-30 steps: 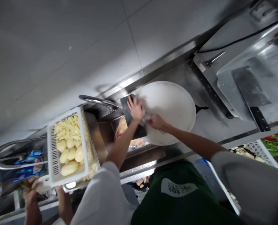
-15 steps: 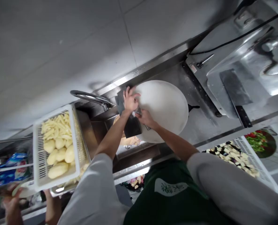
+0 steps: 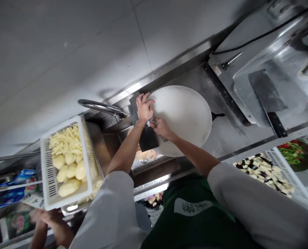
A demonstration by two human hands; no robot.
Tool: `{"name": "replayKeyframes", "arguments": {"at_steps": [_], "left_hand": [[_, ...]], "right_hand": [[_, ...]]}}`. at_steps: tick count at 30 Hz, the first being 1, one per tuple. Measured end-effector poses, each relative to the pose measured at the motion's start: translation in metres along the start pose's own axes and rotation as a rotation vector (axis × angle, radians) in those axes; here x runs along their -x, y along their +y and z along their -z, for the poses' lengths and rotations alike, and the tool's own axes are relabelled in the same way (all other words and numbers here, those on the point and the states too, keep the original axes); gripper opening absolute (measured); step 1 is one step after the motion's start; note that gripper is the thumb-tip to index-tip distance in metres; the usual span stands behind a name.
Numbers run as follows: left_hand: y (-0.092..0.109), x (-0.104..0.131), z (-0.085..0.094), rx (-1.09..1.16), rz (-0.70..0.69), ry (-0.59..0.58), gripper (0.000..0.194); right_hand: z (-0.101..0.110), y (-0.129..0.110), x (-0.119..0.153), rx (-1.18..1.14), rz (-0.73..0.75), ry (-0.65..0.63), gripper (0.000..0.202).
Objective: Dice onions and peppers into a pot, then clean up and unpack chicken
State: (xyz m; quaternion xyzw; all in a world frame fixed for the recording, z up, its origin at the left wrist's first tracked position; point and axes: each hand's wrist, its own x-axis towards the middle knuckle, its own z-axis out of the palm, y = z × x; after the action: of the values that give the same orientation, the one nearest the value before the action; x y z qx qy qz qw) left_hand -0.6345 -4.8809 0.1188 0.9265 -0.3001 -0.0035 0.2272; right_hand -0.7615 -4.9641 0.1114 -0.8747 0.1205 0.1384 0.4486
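A dark grey, flat rectangular plate point(image 3: 148, 140) lies slantwise over the left edge of the round white board point(image 3: 185, 121), partly above the sink. Whether it is a blade or a slab I cannot tell. My left hand point(image 3: 145, 108) rests on its upper part, fingers stretched and apart. Just right of the plate, my right hand point(image 3: 161, 128) is closed, its fingers near a small clear or shiny bit beside my left palm. A narrow patterned strip point(image 3: 164, 139) shows under the right hand. What this hand grips is mostly hidden.
A curved tap point(image 3: 100, 105) rises left of my hands, over the sink point(image 3: 154, 171). A white basket point(image 3: 89, 169) of potatoes stands further left, with a co-worker's hands point(image 3: 46, 218) below. At right are a cleaver point(image 3: 268, 91) and a basket point(image 3: 294, 176) with diced eggplant.
The view has shifted slightly. My hands stay at the plate, and my left fingers look straighter. The co-worker's hands have come together near the basket's lower edge.
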Motion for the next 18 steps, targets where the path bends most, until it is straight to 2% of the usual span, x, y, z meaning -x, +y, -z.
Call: {"name": "replayKeyframes", "arguments": {"at_steps": [1,2,5,6,7,8,9,12,14,16,18], "left_hand": [[0.004,0.010,-0.003,-0.008,-0.002,-0.005,0.036],[0.013,0.031,-0.009,-0.019,-0.003,-0.015,0.035],[0.047,0.107,-0.029,-0.028,-0.013,-0.061,0.030],[0.053,0.120,-0.033,-0.021,-0.029,-0.086,0.030],[0.054,0.122,-0.034,-0.017,-0.025,-0.089,0.029],[0.049,0.113,-0.032,-0.012,-0.020,-0.084,0.028],[0.040,0.093,-0.028,-0.012,-0.002,-0.062,0.026],[-0.003,0.008,-0.011,0.009,-0.035,0.003,0.024],[-0.026,-0.036,-0.004,0.011,-0.051,0.031,0.025],[-0.036,-0.055,-0.002,0.011,-0.085,0.014,0.024],[-0.034,-0.052,-0.004,0.015,-0.119,-0.027,0.022]], "right_hand": [[-0.003,0.004,0.011,0.010,-0.018,-0.001,0.032],[-0.009,0.013,0.033,0.032,-0.028,-0.014,0.031],[-0.028,0.047,0.109,0.053,-0.113,-0.058,0.019],[-0.031,0.053,0.122,0.061,-0.148,-0.052,0.017],[-0.031,0.055,0.123,0.067,-0.154,-0.064,0.016],[-0.027,0.051,0.112,0.071,-0.141,-0.061,0.016],[-0.022,0.042,0.091,0.070,-0.107,-0.038,0.018],[0.002,0.008,0.006,-0.029,-0.039,0.046,0.022],[0.012,-0.006,-0.034,-0.222,-0.055,0.004,0.018],[0.013,-0.006,-0.044,-0.491,-0.081,-0.118,0.017],[0.004,0.002,-0.030,-0.726,-0.133,-0.227,0.024]]}}
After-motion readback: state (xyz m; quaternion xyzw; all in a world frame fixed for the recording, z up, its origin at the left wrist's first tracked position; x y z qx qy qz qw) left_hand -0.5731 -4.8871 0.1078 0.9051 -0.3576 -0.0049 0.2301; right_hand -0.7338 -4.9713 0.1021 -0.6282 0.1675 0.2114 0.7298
